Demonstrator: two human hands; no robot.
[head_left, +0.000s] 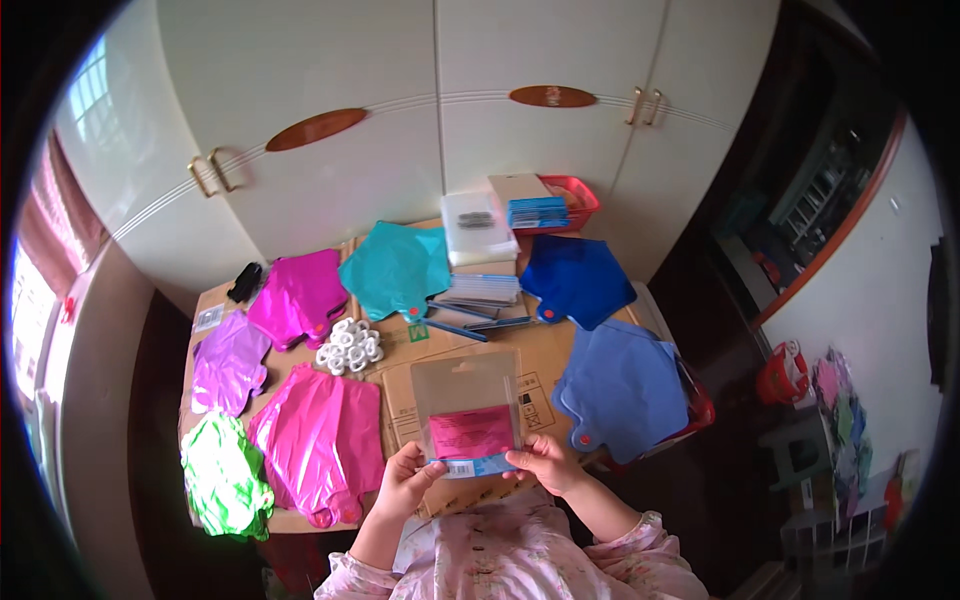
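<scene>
In front of me, near the table's front edge, I hold a clear plastic pouch with a hang hole at its top. A pink folded piece shows inside it, above a blue strip along the bottom. My left hand pinches the pouch's lower left corner. The lower right corner is gripped by my right hand, thumb on top. To the left of the pouch lies a hot pink foil sheet, like a deflated balloon. A heap of white rings sits beyond it.
The cardboard-covered table also bears foil sheets: green, lilac, magenta, teal, dark blue and light blue. Blue-edged cards, clear pouches and a red basket stand behind. White cupboards border the back.
</scene>
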